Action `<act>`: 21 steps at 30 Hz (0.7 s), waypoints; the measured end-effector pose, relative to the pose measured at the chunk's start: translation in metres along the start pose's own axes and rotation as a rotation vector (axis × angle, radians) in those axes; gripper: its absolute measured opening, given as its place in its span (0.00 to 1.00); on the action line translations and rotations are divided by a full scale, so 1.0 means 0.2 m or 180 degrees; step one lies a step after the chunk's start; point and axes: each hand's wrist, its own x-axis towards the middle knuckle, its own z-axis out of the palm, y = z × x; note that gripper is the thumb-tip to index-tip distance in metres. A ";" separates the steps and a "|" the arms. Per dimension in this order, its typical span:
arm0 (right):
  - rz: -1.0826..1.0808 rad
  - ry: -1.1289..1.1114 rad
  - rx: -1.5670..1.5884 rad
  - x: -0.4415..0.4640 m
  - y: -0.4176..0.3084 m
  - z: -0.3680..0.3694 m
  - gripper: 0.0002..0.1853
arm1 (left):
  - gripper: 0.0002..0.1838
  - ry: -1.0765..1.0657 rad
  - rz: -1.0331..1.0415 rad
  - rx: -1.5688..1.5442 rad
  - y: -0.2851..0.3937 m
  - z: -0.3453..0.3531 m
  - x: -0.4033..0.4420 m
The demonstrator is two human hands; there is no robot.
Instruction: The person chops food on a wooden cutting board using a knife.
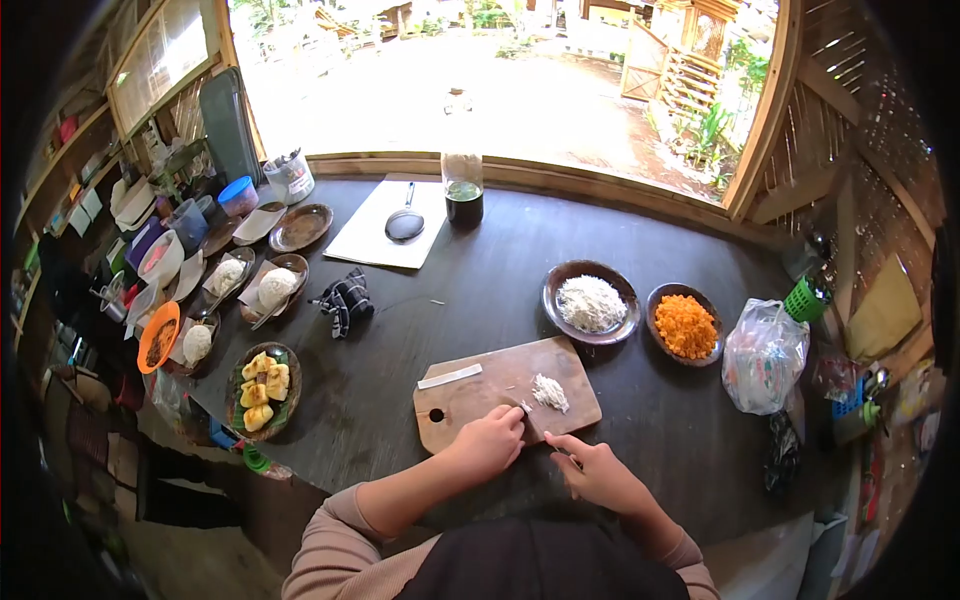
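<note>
A wooden cutting board [465,408] lies at the table's near side. My left hand [488,442] is closed over its middle, fingers curled down on a white strip whose small end [526,406] peeks out by the fingertips; the rest is hidden. My right hand [605,474] grips a knife, mostly covered by the fingers, with its blade side close to my left fingertips. A small heap of chopped white bits [549,393] sits on the board's right part. Another whole white strip [450,376] rests near the board's far left edge.
Beyond the board stand a bowl of white shreds [591,304] and a bowl of orange bits [686,326]. A plastic bag [766,355] is at right. Leftward are a plate of yellow pieces [264,392], a dark cloth [345,301] and several dishes. A dark-filled bottle [464,205] stands behind.
</note>
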 end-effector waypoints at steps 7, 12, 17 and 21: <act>-0.0768 0.0504 -0.0431 0.06 0.13 0.10 0.18 | 0.14 -0.0111 -0.0016 -0.0092 0.00 -0.01 0.00; -0.0558 0.0335 -0.0092 0.02 0.05 0.05 0.18 | 0.15 -0.0132 0.0021 -0.0027 -0.01 -0.01 0.01; 0.0259 -0.0103 0.0157 0.00 -0.07 -0.02 0.19 | 0.16 -0.0058 0.0065 -0.0083 -0.01 -0.01 0.00; -0.1042 0.0597 -0.0217 0.08 0.11 0.11 0.19 | 0.17 -0.0031 -0.0003 -0.0134 -0.01 0.00 0.01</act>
